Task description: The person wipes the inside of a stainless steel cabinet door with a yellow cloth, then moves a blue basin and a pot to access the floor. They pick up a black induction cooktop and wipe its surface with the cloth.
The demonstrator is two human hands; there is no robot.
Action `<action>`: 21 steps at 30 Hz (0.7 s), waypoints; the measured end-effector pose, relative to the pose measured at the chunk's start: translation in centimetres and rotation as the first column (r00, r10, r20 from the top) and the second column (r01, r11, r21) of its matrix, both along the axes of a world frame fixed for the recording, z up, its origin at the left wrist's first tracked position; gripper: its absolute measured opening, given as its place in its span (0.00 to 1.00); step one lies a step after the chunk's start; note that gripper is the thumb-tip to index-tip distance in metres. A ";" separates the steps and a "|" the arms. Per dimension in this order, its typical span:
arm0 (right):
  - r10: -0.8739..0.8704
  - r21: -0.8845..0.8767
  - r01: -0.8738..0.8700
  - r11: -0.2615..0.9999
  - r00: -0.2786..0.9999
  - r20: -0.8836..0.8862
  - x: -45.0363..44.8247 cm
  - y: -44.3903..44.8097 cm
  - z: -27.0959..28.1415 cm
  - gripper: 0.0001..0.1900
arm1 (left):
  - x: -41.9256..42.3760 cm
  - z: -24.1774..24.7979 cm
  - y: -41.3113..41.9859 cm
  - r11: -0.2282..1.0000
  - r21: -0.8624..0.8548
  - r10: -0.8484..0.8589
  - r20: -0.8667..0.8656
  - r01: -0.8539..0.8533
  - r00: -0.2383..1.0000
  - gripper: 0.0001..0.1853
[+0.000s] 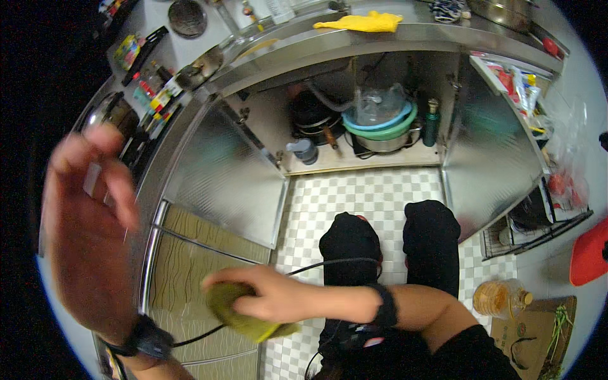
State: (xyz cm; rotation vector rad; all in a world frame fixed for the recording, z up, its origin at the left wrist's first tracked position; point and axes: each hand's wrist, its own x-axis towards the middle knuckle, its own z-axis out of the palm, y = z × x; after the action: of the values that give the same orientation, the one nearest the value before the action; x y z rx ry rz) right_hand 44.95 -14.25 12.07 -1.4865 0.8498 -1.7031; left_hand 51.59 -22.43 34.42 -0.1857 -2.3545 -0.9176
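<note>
My right hand reaches across my lap and grips a yellow-green cloth, in front of the patterned drawer fronts. My left hand is raised at the left, blurred, its fingers curled but apart, with nothing seen in it. Behind it lies the stove-side counter. Before me a sink cabinet stands with its left door and right door swung outward. Inside sit a blue basin nested in a green basin, a dark pan, a grey-blue plastic jug and a green bottle.
A yellow cloth lies on the steel counter edge. Bottles and a pot stand at the upper left. A wire rack, an oil jug and flattened cardboard are at the right. Black cables run past both arms.
</note>
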 end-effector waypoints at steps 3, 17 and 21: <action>0.044 0.062 -0.049 0.997 0.996 0.075 5.0 -4.7 -2.2 0.28 | -5.5 3.3 -2.7 0.604 -0.536 0.456 -0.375 -0.590 0.807 0.26; -0.271 0.248 0.197 0.949 0.910 0.313 -11.1 2.4 -6.6 0.23 | -17.9 -19.5 0.7 0.855 0.492 -0.162 -0.045 0.163 0.986 0.08; -0.345 0.338 0.256 0.906 0.908 0.236 -12.2 3.0 -10.3 0.22 | -23.3 -22.2 1.4 0.749 0.635 -0.167 -0.094 0.188 0.981 0.09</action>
State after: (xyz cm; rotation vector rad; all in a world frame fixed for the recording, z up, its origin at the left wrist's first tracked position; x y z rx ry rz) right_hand 32.72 -11.25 1.79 -0.9046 1.1635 -1.8581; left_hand 28.27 -21.01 12.19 -0.1412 -1.8722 -1.7469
